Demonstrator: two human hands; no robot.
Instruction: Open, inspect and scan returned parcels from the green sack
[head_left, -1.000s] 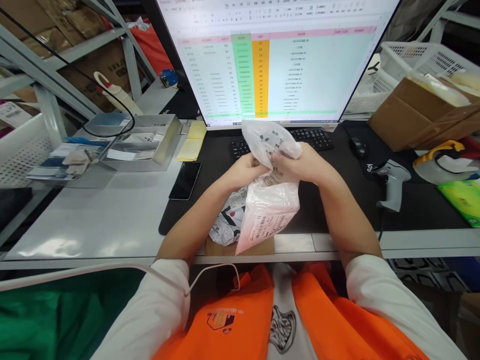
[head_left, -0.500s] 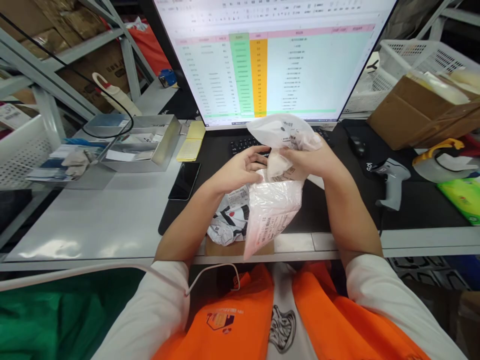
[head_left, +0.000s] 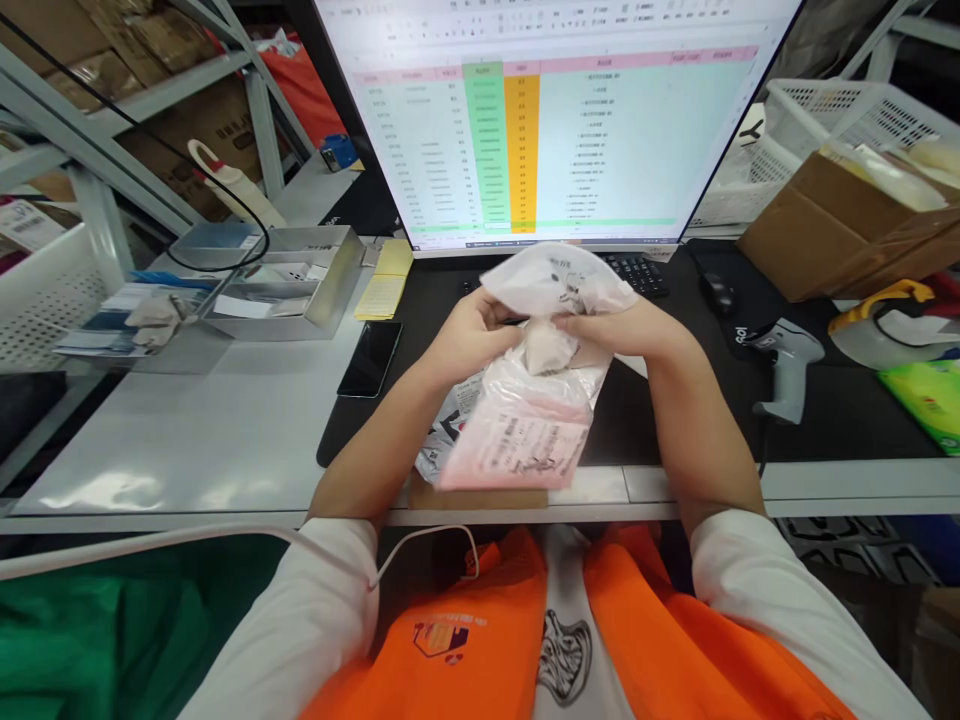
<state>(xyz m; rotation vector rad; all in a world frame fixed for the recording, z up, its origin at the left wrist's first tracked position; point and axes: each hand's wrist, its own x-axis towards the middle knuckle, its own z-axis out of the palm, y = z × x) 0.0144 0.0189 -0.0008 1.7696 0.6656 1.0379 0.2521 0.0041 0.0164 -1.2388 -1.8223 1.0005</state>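
While the barcode label on the pink-and-white plastic package (head_left: 517, 450) is too small to be read, "lo" is noted on the mouse mat (head_left: 757, 302) at right. The package is held above a black desk mat (head_left: 630, 420), before a lit monitor (head_left: 615, 150), with metal shelving (head_left: 264, 140) at far left. Its white far end is gripped by the closed fingers of left hand (head_left: 476, 332) and right hand (head_left: 634, 325), its long axis running near to far, pink end pointing near.

A lit monitor (head_left: 600, 140) stood at the far side. At left, a phone (head_left: 370, 359) lay near a yellow notepad (head_left: 385, 280). At right, a grey scanner (head_left: 787, 368) lay nearer than a mouse (head_left: 718, 294); a cardboard box (head_left: 814, 235) stood right of the mouse.
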